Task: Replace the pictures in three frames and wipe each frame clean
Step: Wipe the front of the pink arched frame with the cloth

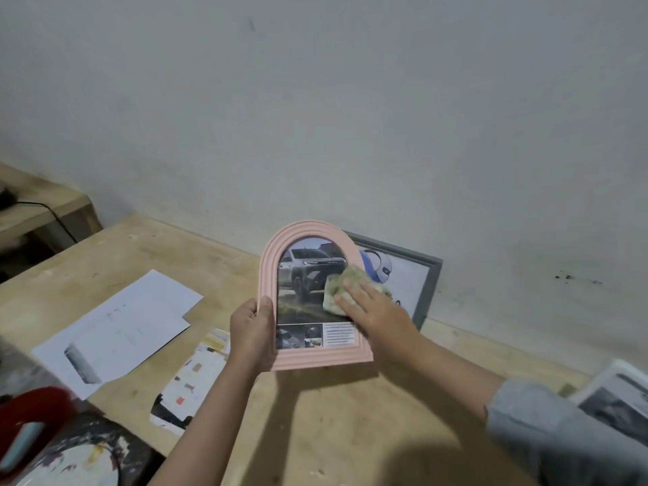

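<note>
A pink arched frame [280, 247] holding a picture of a white car is held upright above the wooden table [343, 415]. My left hand [253, 331] grips its lower left edge. My right hand [371, 306] lies flat on a greenish cloth [345, 279], pressing it on the right side of the frame's glass. A grey rectangular frame [429, 285] with a blue and white picture leans on the wall behind the pink one, partly hidden. A third frame with a dark picture [620, 398] shows at the right edge.
White printed sheets [119, 327] lie on the table at the left. A colourful page [196, 373] sits below my left forearm. A red object [31, 422] and a paint-stained surface are at the bottom left. A lower bench with a black cable [52, 212] stands at far left.
</note>
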